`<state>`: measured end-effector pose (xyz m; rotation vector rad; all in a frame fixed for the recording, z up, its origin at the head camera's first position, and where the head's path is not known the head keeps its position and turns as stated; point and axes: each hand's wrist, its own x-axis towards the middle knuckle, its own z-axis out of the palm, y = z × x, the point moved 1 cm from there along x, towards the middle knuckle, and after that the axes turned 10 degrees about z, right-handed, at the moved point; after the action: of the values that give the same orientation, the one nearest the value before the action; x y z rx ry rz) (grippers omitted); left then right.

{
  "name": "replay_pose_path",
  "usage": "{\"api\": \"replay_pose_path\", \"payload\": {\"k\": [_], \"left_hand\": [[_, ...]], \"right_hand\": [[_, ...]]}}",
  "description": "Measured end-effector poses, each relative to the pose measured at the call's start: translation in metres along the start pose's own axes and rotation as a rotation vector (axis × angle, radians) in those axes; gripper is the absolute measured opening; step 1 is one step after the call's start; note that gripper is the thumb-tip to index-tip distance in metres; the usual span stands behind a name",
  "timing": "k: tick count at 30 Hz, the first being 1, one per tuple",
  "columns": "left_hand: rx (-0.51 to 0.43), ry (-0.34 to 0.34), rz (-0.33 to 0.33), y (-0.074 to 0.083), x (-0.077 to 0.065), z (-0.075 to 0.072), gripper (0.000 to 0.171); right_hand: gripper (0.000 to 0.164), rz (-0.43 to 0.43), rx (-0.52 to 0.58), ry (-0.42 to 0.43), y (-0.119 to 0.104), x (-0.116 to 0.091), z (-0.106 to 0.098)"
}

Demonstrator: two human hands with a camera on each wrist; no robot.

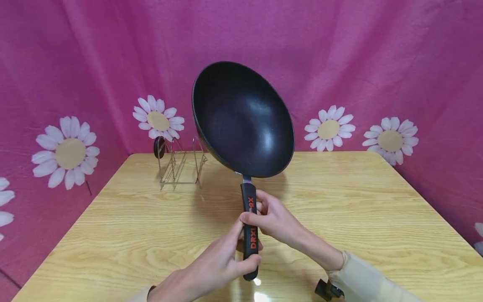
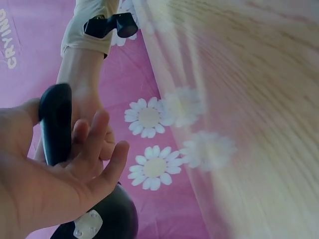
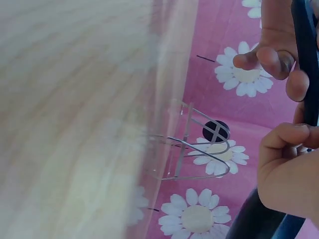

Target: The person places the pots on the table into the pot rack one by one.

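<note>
A black wok (image 1: 245,121) is held up over the table, its dark inside turned toward me and its long handle (image 1: 250,235) pointing down. Red letters run along that handle. My right hand (image 1: 277,218) grips the handle's upper part, thumb across the front and fingers behind. Lower down, my left hand (image 1: 216,262) holds the handle near its end with the thumb on the front. In the left wrist view, the left hand's fingers (image 2: 107,164) extend past the handle (image 2: 56,124). The right hand (image 3: 289,169) curls round it in the right wrist view.
A wire rack (image 1: 181,167) stands at the table's back left, with a small black disc (image 1: 159,147) at its left end. The wooden table (image 1: 339,201) reaches back to a pink cloth (image 1: 339,50) with daisies. A black wrist camera (image 1: 328,289) is by the right sleeve.
</note>
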<state>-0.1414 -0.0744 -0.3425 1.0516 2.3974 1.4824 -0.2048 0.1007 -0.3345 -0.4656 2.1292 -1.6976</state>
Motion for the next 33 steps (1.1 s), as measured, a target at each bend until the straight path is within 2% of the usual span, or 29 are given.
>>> {"api": "replay_pose_path", "payload": {"k": [3, 10, 16, 20, 24, 27, 31, 33], "left_hand": [[0.014, 0.047, -0.007, 0.004, -0.001, -0.001, 0.067], [0.152, 0.13, 0.019, 0.009, -0.003, -0.001, 0.053], [0.279, 0.177, 0.075, 0.006, -0.006, 0.0, 0.081], [0.273, 0.194, 0.097, 0.003, -0.008, 0.002, 0.087], [0.291, 0.257, 0.133, 0.002, -0.007, 0.007, 0.089], [0.324, 0.31, 0.134, 0.003, -0.006, 0.011, 0.092], [0.289, 0.346, 0.097, 0.005, -0.008, 0.01, 0.098], [0.266, 0.373, 0.103, 0.006, -0.009, 0.008, 0.098]], "right_hand": [[0.032, 0.001, -0.011, 0.022, -0.006, 0.003, 0.0], [0.031, 0.041, -0.008, 0.076, -0.018, 0.007, 0.005], [0.036, 0.051, -0.059, 0.091, -0.021, 0.009, 0.007], [0.037, 0.04, -0.098, 0.055, -0.019, 0.009, 0.005], [0.032, 0.01, -0.141, -0.006, -0.02, 0.011, 0.0], [0.028, -0.011, -0.156, -0.056, -0.024, 0.012, -0.003], [0.027, -0.03, -0.167, -0.095, -0.035, 0.014, -0.003], [0.028, -0.039, -0.174, -0.103, -0.04, 0.016, -0.002]]}}
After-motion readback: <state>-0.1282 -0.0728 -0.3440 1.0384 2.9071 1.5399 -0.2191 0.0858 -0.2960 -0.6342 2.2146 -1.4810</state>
